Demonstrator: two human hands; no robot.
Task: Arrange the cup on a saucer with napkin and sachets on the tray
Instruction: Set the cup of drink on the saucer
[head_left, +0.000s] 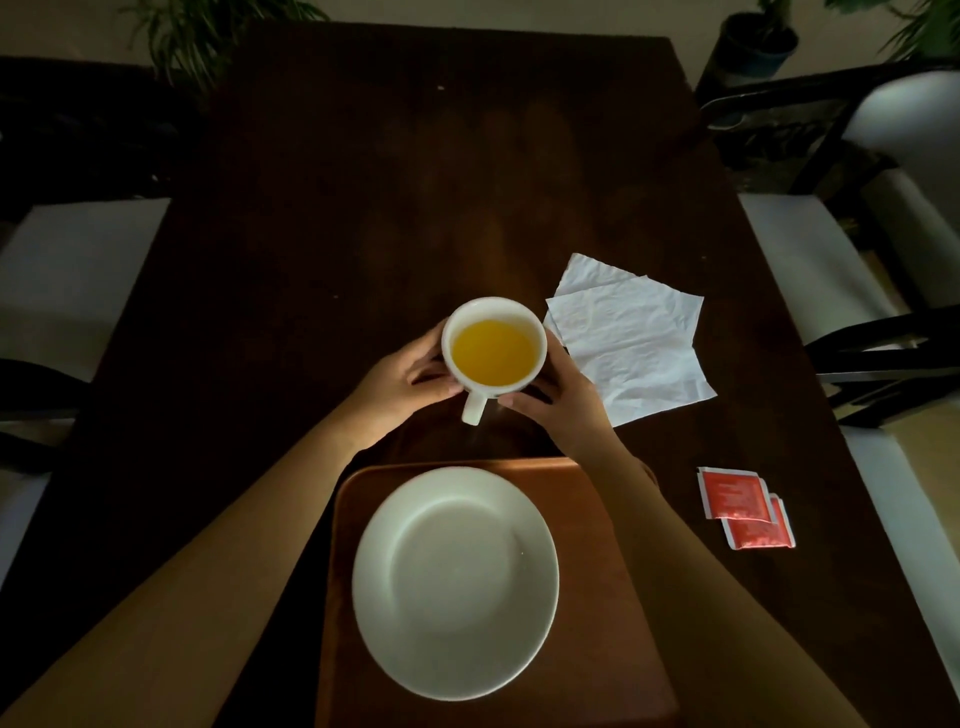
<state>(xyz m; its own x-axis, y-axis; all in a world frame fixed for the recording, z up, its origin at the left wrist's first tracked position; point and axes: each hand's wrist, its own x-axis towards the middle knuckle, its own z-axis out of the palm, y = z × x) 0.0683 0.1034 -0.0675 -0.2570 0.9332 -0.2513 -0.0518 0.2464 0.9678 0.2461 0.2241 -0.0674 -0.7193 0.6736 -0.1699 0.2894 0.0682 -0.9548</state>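
Note:
A white cup (493, 344) holding yellow liquid is just beyond the tray, its handle pointing toward me. My left hand (402, 387) wraps its left side and my right hand (563, 402) wraps its right side. Whether the cup rests on the table or is lifted, I cannot tell. A brown tray (597, 519) lies at the near edge with a bare white saucer (455, 582) on it. A crumpled white napkin (631, 338) lies on the table right of the cup. Two red sachets (743, 506) overlap on the table right of the tray.
The dark wooden table (395, 208) stretches away beyond the cup. Chairs with pale seats stand at the left (67, 270) and right (810, 260) sides. Potted plants (753, 41) stand at the back.

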